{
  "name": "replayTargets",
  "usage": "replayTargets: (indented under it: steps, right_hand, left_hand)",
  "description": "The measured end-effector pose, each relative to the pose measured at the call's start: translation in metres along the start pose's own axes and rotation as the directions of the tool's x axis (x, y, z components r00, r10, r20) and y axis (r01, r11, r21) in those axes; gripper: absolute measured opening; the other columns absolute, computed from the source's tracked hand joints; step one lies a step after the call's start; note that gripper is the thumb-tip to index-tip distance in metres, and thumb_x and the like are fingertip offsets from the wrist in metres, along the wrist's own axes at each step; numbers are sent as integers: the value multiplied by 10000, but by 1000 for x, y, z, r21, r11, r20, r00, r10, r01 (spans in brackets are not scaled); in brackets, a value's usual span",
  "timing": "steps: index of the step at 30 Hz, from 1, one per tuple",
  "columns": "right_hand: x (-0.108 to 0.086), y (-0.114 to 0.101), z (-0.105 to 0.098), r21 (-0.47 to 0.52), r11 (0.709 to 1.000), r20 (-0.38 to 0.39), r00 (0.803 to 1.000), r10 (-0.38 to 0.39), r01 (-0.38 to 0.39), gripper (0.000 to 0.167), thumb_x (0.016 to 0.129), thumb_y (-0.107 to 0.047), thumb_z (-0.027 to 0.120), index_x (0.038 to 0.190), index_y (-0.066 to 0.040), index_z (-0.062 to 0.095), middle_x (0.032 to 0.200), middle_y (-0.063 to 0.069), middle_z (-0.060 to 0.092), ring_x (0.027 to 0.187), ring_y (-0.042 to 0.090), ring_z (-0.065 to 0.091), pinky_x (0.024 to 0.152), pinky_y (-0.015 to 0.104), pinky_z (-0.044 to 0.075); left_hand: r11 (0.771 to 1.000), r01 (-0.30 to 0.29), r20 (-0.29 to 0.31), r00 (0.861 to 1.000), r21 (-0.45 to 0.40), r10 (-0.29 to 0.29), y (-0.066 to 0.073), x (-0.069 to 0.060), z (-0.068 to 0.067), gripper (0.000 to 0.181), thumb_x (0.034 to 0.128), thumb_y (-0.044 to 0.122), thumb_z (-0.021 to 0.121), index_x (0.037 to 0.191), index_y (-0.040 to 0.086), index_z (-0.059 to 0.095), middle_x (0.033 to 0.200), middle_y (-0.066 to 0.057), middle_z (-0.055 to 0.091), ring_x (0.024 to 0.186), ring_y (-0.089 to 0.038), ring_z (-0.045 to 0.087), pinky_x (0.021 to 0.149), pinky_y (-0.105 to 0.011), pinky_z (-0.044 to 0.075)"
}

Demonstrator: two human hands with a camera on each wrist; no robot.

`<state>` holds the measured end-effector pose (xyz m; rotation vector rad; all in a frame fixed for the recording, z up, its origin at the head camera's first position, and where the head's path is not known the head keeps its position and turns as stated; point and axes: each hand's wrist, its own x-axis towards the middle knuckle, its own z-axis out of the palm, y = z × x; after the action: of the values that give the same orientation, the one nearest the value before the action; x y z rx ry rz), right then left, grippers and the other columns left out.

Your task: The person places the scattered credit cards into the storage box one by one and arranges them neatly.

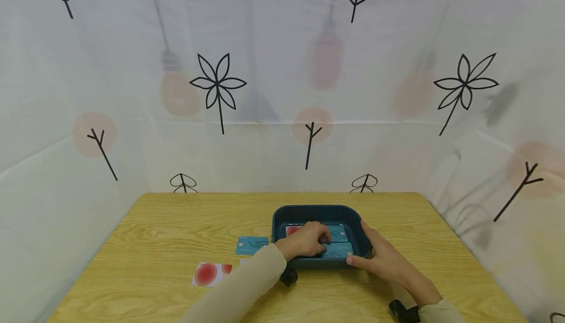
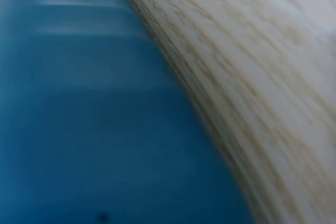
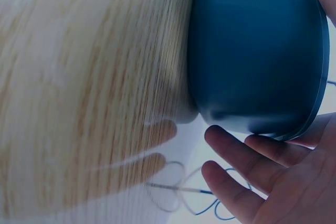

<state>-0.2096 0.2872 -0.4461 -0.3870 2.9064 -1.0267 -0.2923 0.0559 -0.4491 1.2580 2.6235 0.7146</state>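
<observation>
A dark blue tray (image 1: 318,264) stands on the wooden table. In it lie two blue cards, a rear card (image 1: 339,233) and a front card (image 1: 339,251), plus a red-and-white card (image 1: 291,230) partly covered by my left hand. My left hand (image 1: 306,239) reaches over the near left rim, fingers bent beside the blue cards; whether it pinches one is hidden. My right hand (image 1: 384,259) holds the tray's right end, thumb at the near rim. In the right wrist view, its fingers (image 3: 247,161) spread around the tray's end wall (image 3: 257,51). The left wrist view shows only tray wall (image 2: 105,103) and table.
Left of the tray, a blue card marked VIP (image 1: 251,245) and a white card with red circles (image 1: 206,274) lie on the table (image 1: 176,225). A pale card edge (image 1: 243,261) shows beside my left sleeve. Behind the table hangs a patterned white cloth (image 1: 273,156).
</observation>
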Motion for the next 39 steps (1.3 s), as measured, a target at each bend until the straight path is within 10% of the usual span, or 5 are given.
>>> replayTargets:
  steps: [39]
  right_hand:
    - [-2,0,2,-8,1000,-7,1000,-10,10,1009,856,-471,664,1510,28,80,1524,287,158,1345,495,247,961,632,342]
  left_hand:
    - [1000,3,-18,1000,-6,-3,2,-4,-1,208,871,141,705,1073,126,658,948,18,565,825,-49,513,740,-170,446]
